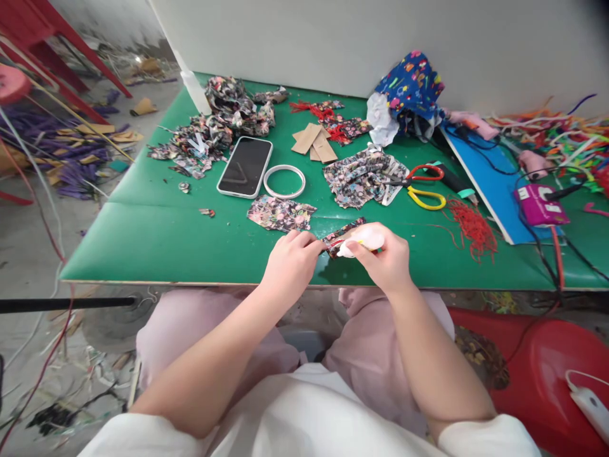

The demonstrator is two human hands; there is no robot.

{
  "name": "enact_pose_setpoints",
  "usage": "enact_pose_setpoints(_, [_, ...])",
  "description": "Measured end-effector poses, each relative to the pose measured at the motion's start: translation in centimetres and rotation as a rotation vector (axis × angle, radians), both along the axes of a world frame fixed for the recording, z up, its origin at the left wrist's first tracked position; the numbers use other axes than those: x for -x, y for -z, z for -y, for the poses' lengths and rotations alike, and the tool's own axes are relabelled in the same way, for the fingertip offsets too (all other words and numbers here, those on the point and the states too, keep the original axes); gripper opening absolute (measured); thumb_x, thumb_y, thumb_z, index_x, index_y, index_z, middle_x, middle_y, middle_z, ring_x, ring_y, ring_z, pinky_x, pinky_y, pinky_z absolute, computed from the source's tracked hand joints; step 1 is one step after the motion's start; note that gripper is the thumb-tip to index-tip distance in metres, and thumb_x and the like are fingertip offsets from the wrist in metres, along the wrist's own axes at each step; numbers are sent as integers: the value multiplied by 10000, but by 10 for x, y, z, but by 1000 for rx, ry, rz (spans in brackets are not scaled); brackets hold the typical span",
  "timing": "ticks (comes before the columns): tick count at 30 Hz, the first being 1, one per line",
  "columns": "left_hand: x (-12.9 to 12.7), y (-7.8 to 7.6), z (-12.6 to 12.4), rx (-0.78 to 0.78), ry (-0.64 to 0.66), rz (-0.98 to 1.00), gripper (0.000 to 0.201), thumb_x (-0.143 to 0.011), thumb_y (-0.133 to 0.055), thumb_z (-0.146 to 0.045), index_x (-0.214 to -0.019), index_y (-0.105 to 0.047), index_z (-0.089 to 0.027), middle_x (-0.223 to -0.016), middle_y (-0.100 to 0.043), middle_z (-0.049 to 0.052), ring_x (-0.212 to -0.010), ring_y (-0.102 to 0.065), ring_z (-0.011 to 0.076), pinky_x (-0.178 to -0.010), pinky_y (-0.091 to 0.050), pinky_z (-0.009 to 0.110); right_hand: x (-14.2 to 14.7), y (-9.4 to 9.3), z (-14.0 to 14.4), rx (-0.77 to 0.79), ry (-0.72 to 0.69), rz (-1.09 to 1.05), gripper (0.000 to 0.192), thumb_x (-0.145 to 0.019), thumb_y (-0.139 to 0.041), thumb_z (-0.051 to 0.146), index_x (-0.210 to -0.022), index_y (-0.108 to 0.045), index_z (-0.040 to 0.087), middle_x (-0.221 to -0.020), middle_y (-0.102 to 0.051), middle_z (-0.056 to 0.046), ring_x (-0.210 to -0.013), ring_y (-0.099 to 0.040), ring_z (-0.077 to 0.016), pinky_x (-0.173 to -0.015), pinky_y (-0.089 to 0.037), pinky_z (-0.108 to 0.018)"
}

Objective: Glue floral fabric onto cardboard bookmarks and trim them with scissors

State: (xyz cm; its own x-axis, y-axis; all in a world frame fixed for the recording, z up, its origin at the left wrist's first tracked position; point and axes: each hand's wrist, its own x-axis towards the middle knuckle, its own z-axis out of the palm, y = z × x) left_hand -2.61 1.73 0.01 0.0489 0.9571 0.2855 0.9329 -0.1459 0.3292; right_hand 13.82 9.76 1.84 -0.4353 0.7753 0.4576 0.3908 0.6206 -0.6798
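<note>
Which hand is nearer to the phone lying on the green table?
Left. The left hand is below the phone, slightly to its right; the right hand is farther right, holding a small white bottle.

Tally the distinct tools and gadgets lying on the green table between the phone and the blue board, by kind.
White smartphone with dark screen: 1
White plastic ring: 1
Scissors, one red-handled and one yellow-handled: 2
Tan cardboard pieces in a stack: 1 stack, piece count unclear
Total: 5
</note>
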Motion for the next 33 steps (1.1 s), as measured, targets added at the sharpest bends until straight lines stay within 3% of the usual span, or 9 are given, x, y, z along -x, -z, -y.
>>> enact_pose_setpoints(20, [0, -1, -1, -12, -2, 11, 211, -887, -463, -167, -920, -670, -193, -873, -653, 43, -799, -531, 183, -747, -449, 309, -16, 1, -20, -15, 159, -38, 277, -728, -651, 469, -725, -593, 199, -648, -662, -9, -579, -600, -150, -557, -455, -255])
enact_pose_setpoints(33, [2, 2, -2, -16, 2, 7, 205, -886, -469, -167, -933, -665, -201, -881, -651, 39, -797, -531, 186, -757, -451, 318, -26, 0, -34, 87, 271, -54, 319, -711, -644, 508, -704, -580, 195, -653, -652, -2, -594, -577, -146, -584, -442, -262])
